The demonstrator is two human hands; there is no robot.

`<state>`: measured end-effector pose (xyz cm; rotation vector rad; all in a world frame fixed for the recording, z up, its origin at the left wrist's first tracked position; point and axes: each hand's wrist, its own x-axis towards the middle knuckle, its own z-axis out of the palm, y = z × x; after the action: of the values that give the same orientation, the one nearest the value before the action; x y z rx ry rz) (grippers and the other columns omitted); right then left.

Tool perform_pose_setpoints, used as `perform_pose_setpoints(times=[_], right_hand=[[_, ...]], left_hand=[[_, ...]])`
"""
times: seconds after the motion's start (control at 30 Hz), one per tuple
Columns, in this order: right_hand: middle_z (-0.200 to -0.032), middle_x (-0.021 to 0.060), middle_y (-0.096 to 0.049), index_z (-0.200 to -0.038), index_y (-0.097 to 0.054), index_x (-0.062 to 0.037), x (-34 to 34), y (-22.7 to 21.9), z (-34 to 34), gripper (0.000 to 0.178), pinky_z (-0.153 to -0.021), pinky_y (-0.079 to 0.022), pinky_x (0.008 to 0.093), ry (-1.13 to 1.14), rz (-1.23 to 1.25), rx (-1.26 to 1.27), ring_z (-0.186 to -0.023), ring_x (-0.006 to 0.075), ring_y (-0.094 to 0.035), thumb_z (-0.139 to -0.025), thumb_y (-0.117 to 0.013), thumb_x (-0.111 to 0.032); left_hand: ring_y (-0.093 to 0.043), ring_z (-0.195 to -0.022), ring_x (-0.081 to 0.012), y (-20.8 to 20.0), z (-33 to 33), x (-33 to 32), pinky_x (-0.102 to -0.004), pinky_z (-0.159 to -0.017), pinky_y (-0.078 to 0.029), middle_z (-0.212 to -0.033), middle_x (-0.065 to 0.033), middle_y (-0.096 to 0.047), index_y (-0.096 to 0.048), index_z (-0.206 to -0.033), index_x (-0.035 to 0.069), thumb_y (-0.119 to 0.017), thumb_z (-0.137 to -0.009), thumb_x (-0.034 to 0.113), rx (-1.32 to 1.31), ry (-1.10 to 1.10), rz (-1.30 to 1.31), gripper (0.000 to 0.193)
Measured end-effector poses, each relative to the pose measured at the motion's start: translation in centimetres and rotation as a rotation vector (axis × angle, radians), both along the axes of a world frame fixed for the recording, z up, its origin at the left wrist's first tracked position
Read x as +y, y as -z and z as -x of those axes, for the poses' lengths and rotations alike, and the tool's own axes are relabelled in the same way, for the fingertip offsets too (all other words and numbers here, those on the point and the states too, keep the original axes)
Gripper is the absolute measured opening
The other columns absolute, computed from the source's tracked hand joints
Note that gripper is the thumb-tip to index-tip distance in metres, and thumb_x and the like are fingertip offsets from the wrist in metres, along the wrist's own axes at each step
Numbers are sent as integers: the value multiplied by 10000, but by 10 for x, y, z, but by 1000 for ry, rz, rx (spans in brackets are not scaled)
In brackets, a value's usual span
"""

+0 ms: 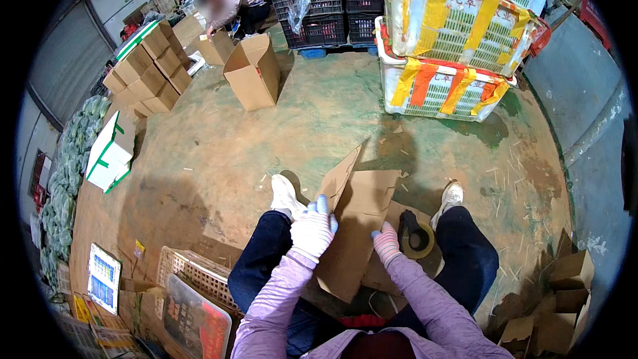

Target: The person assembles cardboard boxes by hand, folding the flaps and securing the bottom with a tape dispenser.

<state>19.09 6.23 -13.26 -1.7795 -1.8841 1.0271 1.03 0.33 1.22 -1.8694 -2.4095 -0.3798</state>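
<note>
A brown cardboard box, partly unfolded with its flaps sticking up, stands between my knees. My left hand, in a striped knit glove, grips the box's left side near a raised flap. My right hand, gloved alike, holds the right edge, with the fingertips pinched against the cardboard. Just right of that hand, a tape dispenser with a yellowish roll rests on a flat piece of cardboard, close to my right leg.
White crates with yellow and orange tape are stacked ahead right. An open carton stands ahead, near a crouching person and piled cartons. A beige basket sits left; cut cartons lie right.
</note>
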Motion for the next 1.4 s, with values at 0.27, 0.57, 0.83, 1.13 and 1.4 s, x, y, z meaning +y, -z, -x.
perform_pose_setpoints(times=[0.27,0.57,0.83,1.13,1.4], right_hand=[[-1148,235,-533,-1106,-504,14,-1,-4,-24,460,-858,-444,393,-4,203,-450,-1030,354,-538,-776,-621,-285],[-1217,168,-472,-1275,-368,23,-22,-177,25,650,-833,-451,313,-333,-69,769,-1075,216,-490,-780,-661,-280],[-1230,214,-469,-1271,-362,50,-14,-94,2,788,-890,-433,364,-197,175,553,-1120,295,-472,-698,-735,-340],[-1204,212,-495,-1240,-400,72,-14,-113,2,742,-819,-473,333,-142,72,453,-1059,283,-518,-714,-730,-335],[-1095,173,-565,-1172,-454,86,-5,-108,17,667,-757,-468,316,5,310,737,-951,222,-536,-695,-738,-284]], left_hand=[[-600,-547,-293,-17,38,-31,-400,-521,-479,-598,-138,-595,-595,-704,60,-533,-811,280,37,5,227,253],[-593,-586,-293,-82,-27,-56,-402,-538,-479,-630,-164,-573,-555,-819,2,-530,-805,273,-137,221,31,272],[-549,-985,-336,-7,-49,-55,-394,-827,-449,-1068,-240,-528,-445,-1244,119,-642,-757,456,-935,197,167,624],[-560,-837,-188,61,-23,-53,-302,-753,-474,-991,-131,-582,-400,-1281,20,-684,-763,327,-951,71,114,666],[-524,-873,-150,42,-47,-45,-280,-773,-454,-1043,-93,-564,-451,-1242,8,-633,-828,234,-1252,160,-74,506]])
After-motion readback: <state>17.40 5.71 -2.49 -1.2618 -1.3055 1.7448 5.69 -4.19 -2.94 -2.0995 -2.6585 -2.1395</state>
